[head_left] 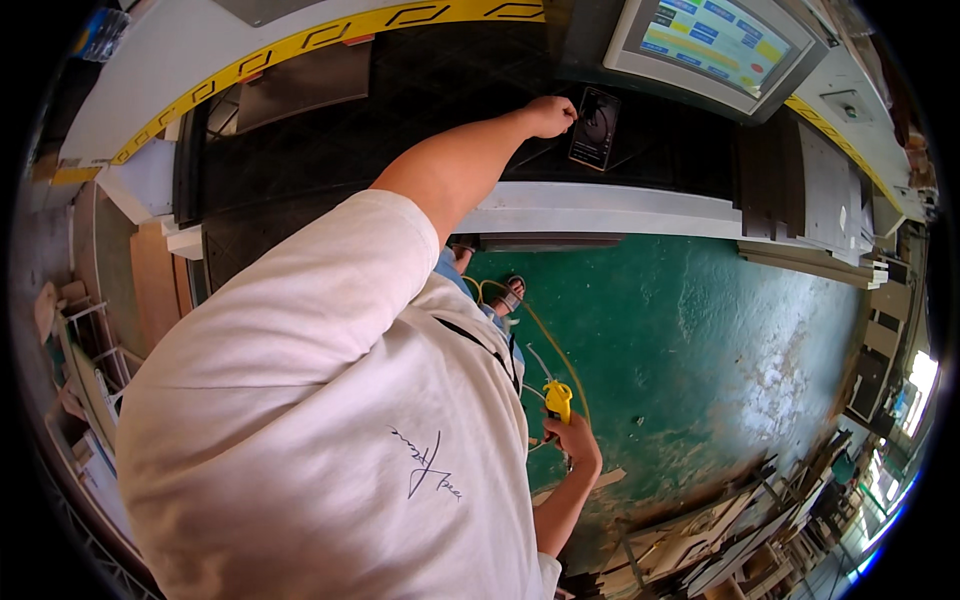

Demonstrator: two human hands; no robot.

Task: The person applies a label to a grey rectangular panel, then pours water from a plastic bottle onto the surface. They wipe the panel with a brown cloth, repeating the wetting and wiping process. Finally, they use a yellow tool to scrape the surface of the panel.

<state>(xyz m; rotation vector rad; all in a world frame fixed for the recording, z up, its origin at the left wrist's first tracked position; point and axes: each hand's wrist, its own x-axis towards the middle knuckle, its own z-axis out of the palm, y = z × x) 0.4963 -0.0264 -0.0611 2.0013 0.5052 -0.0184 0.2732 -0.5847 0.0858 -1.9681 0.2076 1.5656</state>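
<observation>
My left arm stretches over a dark machine bed [430, 80]. At its end my left hand [548, 117] is closed, fingertips pinched together right by the left edge of a dark phone [595, 128]. Whether they touch the phone or hold something small, I cannot tell. The phone lies on the dark surface with its screen lit. Lower down, over the floor, my right hand [574, 441] is wrapped round a yellow air blow gun [558, 399]. Its thin nozzle points up and to the left, toward my feet. Part of the gun's handle is hidden by my fingers.
A touchscreen panel [715, 42] stands beyond the phone. A yellow hose [558, 347] runs across the green floor [690, 330] near my feet. Grey boards [835, 190] are stacked at right, and wood scraps [700, 535] lie lower right. A pale rail [610, 200] edges the bed.
</observation>
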